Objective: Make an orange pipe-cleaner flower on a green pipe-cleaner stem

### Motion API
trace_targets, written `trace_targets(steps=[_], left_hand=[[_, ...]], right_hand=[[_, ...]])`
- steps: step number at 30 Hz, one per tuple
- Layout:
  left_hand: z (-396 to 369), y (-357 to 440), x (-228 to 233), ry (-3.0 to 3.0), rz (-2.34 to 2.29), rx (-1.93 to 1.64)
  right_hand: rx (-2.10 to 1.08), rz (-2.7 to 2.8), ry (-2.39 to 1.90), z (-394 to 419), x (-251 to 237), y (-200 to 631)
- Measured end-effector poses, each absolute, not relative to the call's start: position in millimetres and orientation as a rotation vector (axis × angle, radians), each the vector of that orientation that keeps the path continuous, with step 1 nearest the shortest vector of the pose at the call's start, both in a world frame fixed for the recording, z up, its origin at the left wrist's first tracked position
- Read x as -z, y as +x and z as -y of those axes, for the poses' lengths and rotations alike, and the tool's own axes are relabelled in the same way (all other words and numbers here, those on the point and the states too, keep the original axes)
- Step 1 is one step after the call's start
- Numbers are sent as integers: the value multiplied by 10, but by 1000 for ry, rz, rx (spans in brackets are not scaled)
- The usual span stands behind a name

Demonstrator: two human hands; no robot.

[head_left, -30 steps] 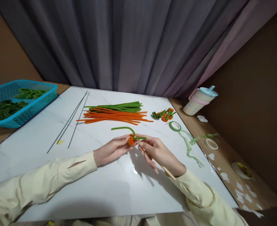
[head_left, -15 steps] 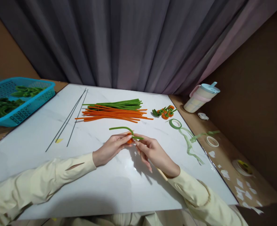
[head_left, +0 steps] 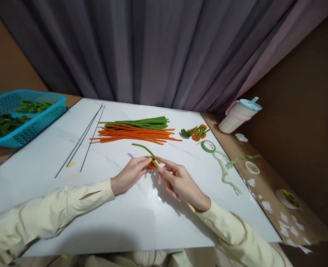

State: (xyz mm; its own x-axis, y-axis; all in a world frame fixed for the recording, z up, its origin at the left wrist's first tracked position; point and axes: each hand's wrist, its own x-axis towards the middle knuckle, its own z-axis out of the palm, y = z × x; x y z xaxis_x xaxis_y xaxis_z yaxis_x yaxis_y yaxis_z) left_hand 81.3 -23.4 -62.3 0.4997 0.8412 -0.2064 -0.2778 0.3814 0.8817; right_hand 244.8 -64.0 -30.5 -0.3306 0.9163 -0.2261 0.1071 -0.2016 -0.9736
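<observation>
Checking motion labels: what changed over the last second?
The green pipe cleaner swung: its right tail is gone and the free end now points up-left. The left hand and right hand still pinch the orange coil. The pipe cleaner bundle and basket are unchanged.

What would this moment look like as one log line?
left hand: pinches orange coil | right hand: pinches green stem at coil | spare orange stems behind | table

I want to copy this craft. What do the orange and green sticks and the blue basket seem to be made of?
The orange sticks and green sticks look like fuzzy pipe cleaners: matte, thin, bendable. The blue basket looks like moulded plastic, judging by its perforated walls.
</observation>
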Motion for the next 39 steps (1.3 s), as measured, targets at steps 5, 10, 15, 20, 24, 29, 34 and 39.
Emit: trace_targets(steps=[5,10,15,20,24,29,34,39], left_hand=[[238,827,632,961,-757,-823],[238,831,672,1003,-789,-843],[229,834,686,1034,-864,-821],[207,824,642,964,-825,-790],[189,799,582,888,-781,-737],[140,766,634,796,-702,-702],[61,738,748,674,-591,-636],[28,723,698,608,-570,-601]], right_hand=[[-1324,1670,-1373,633,385,2411],[-745,2031,-1297,626,577,2390],[-565,2334,-1248,639,664,2418],[-517,2508,-1350,658,604,2442],[-525,2489,-1259,640,579,2490],[-608,2452,-1104,579,558,2579],[-675,2410,-984,520,504,2637],[-696,2482,-1004,498,407,2652]])
